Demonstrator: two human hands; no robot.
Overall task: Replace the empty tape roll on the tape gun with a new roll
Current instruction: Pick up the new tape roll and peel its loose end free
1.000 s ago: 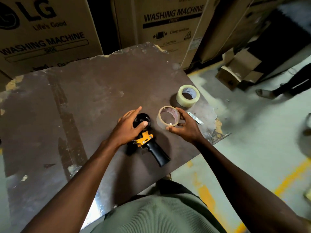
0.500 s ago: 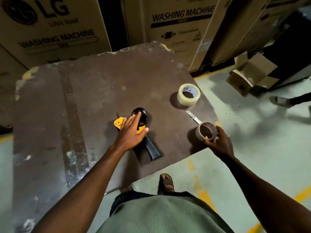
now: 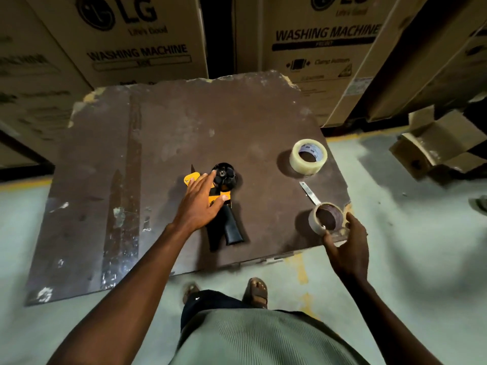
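Observation:
The tape gun [image 3: 230, 229], yellow body with a black handle and a bare black hub, lies on the worn brown table [image 3: 184, 127]. My left hand [image 3: 201, 204] rests on top of it, fingers stretched toward the hub and thumb on the yellow part. The empty tape roll [image 3: 315, 222], a thin pale ring, sits at the table's front right corner. My right hand [image 3: 347, 248] has its thumb and fingertips on the ring's near rim. The new clear tape roll [image 3: 300, 160] lies flat further back on the right, with no hand on it.
A small metal strip [image 3: 309, 192] lies between the two rolls. Large washing-machine cartons [image 3: 137, 48] stand behind the table. An open small carton [image 3: 434, 146] sits on the floor at right. My sandalled feet [image 3: 257, 288] are just below the table's front edge.
My right hand carried the empty roll from beside the tape gun to the table's front right corner and loosened its hold. My left hand stayed on the tape gun, whose hub now shows bare.

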